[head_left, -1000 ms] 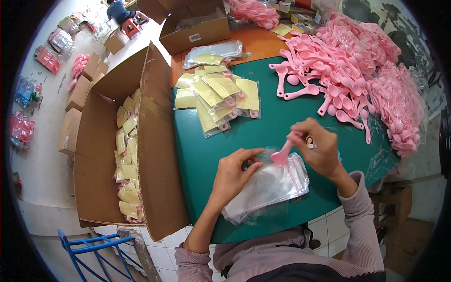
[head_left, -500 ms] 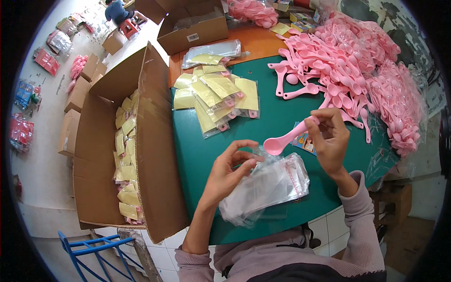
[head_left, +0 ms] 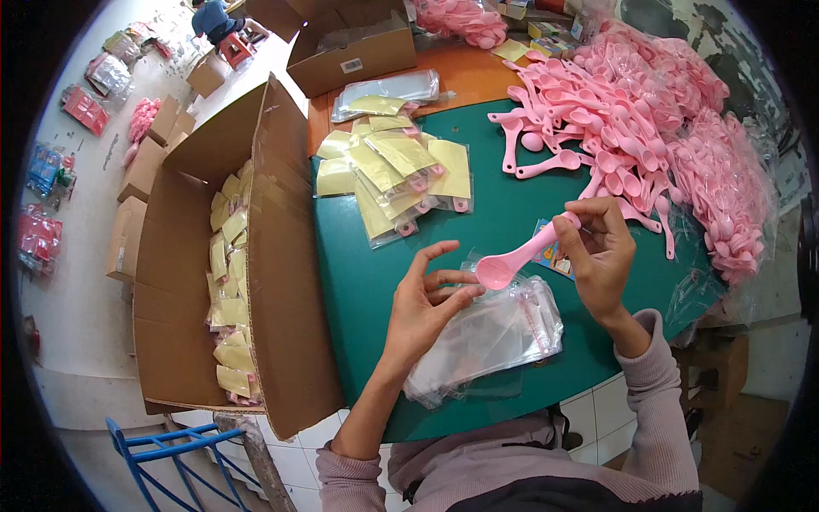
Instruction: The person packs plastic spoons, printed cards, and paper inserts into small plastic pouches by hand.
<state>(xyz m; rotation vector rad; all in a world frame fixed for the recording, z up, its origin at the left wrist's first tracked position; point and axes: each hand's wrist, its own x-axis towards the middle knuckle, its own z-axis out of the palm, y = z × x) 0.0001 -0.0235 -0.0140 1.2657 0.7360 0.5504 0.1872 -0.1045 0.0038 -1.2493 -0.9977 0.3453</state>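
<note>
My right hand (head_left: 604,247) pinches the handle end of a pink plastic spoon (head_left: 516,258), its bowl pointing down to the left. My left hand (head_left: 426,303) has its thumb and middle finger together on a clear plastic bag (head_left: 467,263), with the index finger raised. The spoon's bowl sits right at those fingertips; whether it is inside the bag's mouth I cannot tell. Beneath both hands lies a stack of clear plastic bags (head_left: 478,337) on the green tabletop (head_left: 358,282). A printed card (head_left: 559,256) is partly hidden behind my right fingers.
Loose pink spoons (head_left: 597,128) heap up at the far right beside bagged ones (head_left: 721,196). Packed bags with yellow cards (head_left: 397,162) lie at the back left. A tall cardboard box (head_left: 294,282) of similar packs stands left, near a blue metal frame (head_left: 175,452).
The left hand has moved slightly right and up, its index finger lifting. The spoon's bowl has dipped a little toward the left fingertips; the right hand has barely moved.
</note>
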